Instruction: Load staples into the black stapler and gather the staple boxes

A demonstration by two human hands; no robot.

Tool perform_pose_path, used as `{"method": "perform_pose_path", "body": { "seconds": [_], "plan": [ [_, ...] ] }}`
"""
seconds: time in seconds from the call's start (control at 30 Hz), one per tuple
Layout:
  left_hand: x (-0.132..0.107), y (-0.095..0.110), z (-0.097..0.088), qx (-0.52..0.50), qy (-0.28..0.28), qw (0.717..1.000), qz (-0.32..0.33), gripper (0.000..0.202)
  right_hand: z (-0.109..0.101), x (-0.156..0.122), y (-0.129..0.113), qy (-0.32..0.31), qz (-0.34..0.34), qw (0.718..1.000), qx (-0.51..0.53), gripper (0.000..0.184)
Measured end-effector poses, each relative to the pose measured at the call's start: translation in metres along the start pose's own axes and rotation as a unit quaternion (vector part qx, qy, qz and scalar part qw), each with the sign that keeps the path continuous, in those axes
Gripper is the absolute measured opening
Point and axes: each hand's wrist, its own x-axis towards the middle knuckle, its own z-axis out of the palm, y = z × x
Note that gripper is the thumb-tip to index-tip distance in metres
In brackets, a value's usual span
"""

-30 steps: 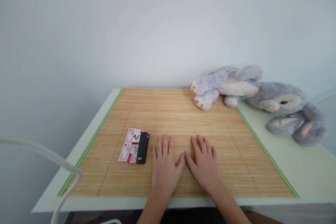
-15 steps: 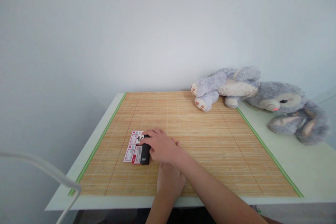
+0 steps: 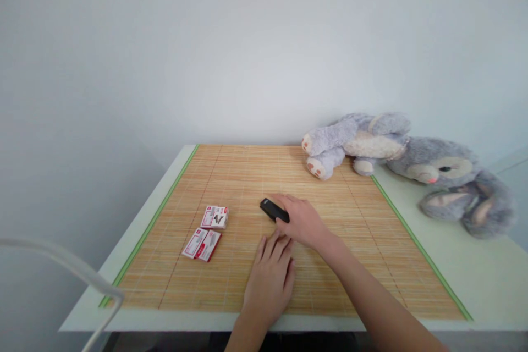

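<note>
A thin white cable (image 3: 82, 269) bends in the left foreground, in front of the pale, smooth worktop (image 3: 495, 280), whose near edge runs across the bottom of the view. On the worktop lies a tan bamboo-slat mat (image 3: 330, 286) with green bands along its left and right sides. The left hand (image 3: 270, 275) rests palm down near the middle of the mat's front part, empty, its fingers stretched forward and slightly apart. To its left sit two small white cardboard packs with red print: the nearer pack (image 3: 203, 244) lies askew and shows a red side, while the farther pack (image 3: 215, 217) bears a small dark picture. The right hand (image 3: 303, 220) reaches across just beyond the left fingertips, and whether the two hands touch cannot be told. Its thumb and fingers are closed on the right end of a black, oblong stapler (image 3: 272, 209), which slants over the middle of the mat with its left end free. Farther off, a grey-and-cream plush rabbit (image 3: 377, 146) lies across the mat's far right corner, feet to the left, head and ears on the worktop. Behind stands a plain pale wall (image 3: 247, 55).
</note>
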Motion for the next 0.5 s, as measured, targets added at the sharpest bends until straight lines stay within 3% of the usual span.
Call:
{"method": "perform_pose_path", "body": {
  "seconds": [0.07,0.2,0.37,0.5],
  "plan": [
    [0.000,-0.002,-0.001,-0.018,0.005,1.000,0.000,0.051,-0.003,-0.008,0.006,0.000,0.034,0.999,-0.004,0.065],
    [-0.002,-0.008,0.002,-0.048,0.042,0.998,-0.029,0.044,-0.007,-0.019,0.010,-0.013,0.077,0.997,-0.003,0.039],
    [-0.002,-0.021,0.010,-0.059,0.103,0.990,-0.080,0.035,-0.013,-0.030,0.012,-0.045,0.085,0.995,0.008,0.032],
    [0.011,-0.036,0.008,-0.047,0.121,0.987,-0.099,0.041,-0.015,-0.038,0.013,-0.058,0.075,0.996,-0.002,0.024]
  ]
}}
